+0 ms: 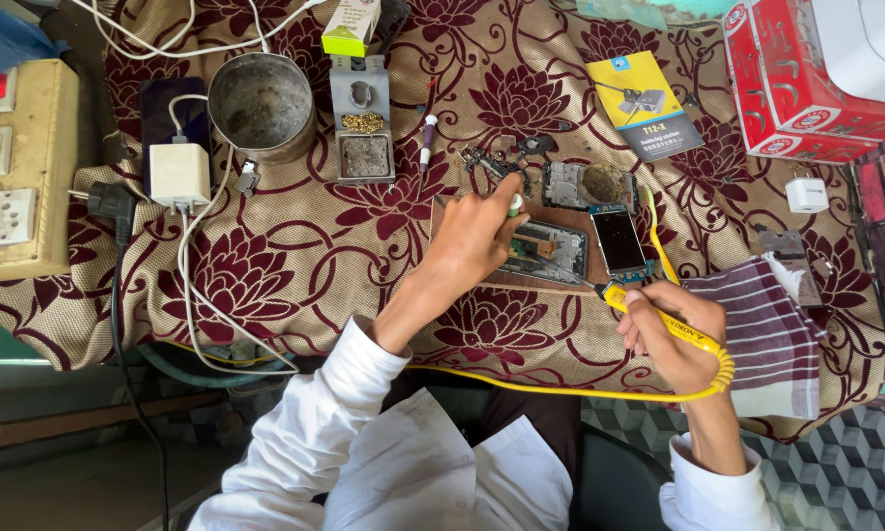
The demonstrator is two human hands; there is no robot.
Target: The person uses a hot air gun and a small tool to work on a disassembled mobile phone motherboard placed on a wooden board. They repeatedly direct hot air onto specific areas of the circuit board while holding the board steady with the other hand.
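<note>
My right hand (677, 334) grips a yellow soldering iron (659, 317) whose thin tip reaches left toward an opened phone body (549, 251) on a brown wooden board (441, 218). My left hand (474, 236) rests on the left end of that phone body and pinches a small white and green tube (514, 206) between thumb and fingers. A second small phone (621, 242) with a dark screen lies just right of the opened one. The iron's yellow cord (560, 389) loops along the table's front edge.
A maroon flowered cloth (305, 246) covers the table. At the back stand a metal tin (262, 104), an iron stand with brass wool (363, 123), a white charger (179, 175) and a switchboard (20, 167). Red boxes (806, 88) sit far right, a striped cloth (772, 334) near right.
</note>
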